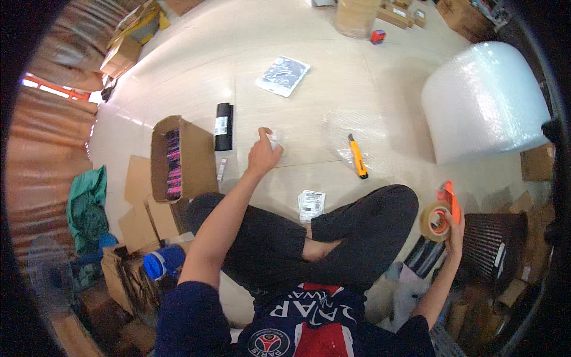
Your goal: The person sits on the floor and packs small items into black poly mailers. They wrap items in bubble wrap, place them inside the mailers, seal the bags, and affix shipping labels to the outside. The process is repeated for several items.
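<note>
Person cross-legged on the floor, tape dispenser in one hand, small wrapped piece in the other.
From where I stand: left hand curled, seemingly pinching a small translucent piece just above or on the floor, too blurry to say which; probably a fingertip grip because it's so small. Right hand is closed around the orange tape dispenser with its tan tape roll, out beyond the right knee, likely keeping it off the middle. Yellow box cutter lies on a bubble wrap sheet, perhaps just parked within reach. Label stack sits between the legs, handy. Open carton of pink-and-black packets stands by the left knee, presumably for easy picking.
</note>
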